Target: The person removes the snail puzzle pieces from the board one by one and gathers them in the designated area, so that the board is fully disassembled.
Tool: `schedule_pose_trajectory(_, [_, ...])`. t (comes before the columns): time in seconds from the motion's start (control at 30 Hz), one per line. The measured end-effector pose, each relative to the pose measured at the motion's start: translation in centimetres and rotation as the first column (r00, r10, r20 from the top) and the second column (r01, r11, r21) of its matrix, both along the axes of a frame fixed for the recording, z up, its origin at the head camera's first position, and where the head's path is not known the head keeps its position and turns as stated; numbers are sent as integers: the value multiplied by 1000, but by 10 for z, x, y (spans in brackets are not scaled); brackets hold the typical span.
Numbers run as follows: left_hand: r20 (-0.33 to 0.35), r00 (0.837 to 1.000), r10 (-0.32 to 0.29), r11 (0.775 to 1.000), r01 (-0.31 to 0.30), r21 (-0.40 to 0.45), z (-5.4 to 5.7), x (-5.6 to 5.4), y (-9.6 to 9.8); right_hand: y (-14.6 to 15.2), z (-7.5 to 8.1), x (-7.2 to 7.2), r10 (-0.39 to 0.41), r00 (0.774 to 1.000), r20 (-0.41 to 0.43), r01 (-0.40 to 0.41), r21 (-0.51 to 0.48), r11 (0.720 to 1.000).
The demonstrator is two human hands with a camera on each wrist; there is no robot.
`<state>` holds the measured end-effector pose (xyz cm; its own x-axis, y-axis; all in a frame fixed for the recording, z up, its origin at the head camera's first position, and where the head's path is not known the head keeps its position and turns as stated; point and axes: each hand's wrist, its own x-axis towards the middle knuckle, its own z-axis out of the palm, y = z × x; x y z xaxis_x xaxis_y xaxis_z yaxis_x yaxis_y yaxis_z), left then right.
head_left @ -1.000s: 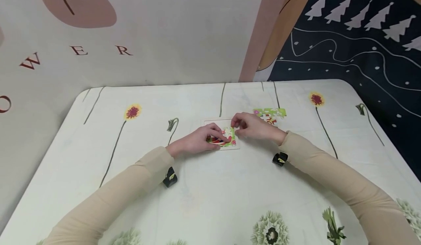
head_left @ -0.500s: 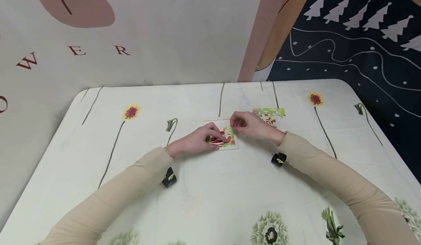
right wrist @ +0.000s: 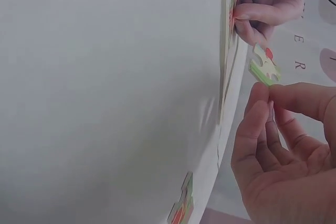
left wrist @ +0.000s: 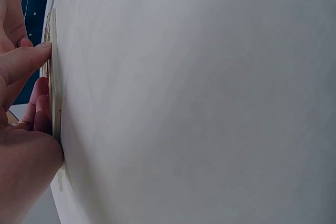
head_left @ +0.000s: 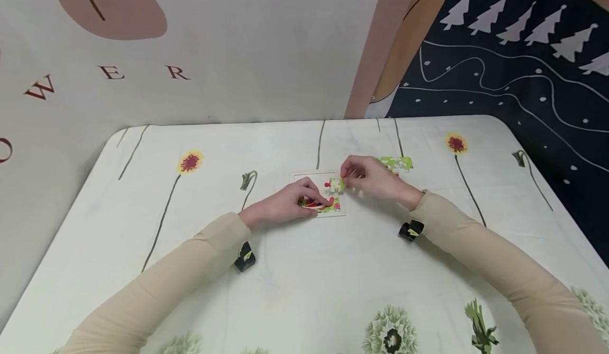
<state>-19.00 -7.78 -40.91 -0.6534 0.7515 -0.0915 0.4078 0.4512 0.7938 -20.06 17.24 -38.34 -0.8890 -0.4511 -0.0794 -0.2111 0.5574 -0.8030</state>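
Observation:
Between thumb and forefinger, my right hand (head_left: 378, 180) pinches a green and white jigsaw piece (right wrist: 264, 67) with a red spot. The right wrist view shows this piece tilted and raised off the table, apart from the puzzle board (head_left: 311, 175). My left hand (head_left: 289, 202) rests on the board's lower left, its fingers pressing the red and green pieces fitted there. A red mushroom shows at the board's lower right corner (head_left: 337, 206). The left hand hides part of the picture; the board's upper part is bare.
Loose jigsaw pieces (head_left: 399, 162), green and red, lie right of the board, partly behind the right hand. A white flower-print cloth (head_left: 304, 280) covers the table. Printed hangings (head_left: 266, 47) stand behind the table's back edge.
My right hand has drawn back slightly right and up from the board, with the jigsaw piece now plainly visible at its fingertips. My left hand has stayed put.

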Motion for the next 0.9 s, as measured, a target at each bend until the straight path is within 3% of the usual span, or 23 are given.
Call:
schedule_pose_trajectory(0.5, [26, 1000, 14, 1000, -14, -1, 1, 1, 0, 20, -3, 3, -25, 1000, 5, 25, -28, 999])
schedule_pose_trajectory(0.9, [25, 1000, 14, 1000, -14, -7, 0, 1, 0, 39, 0, 8, -69, 998, 15, 68, 18, 998])
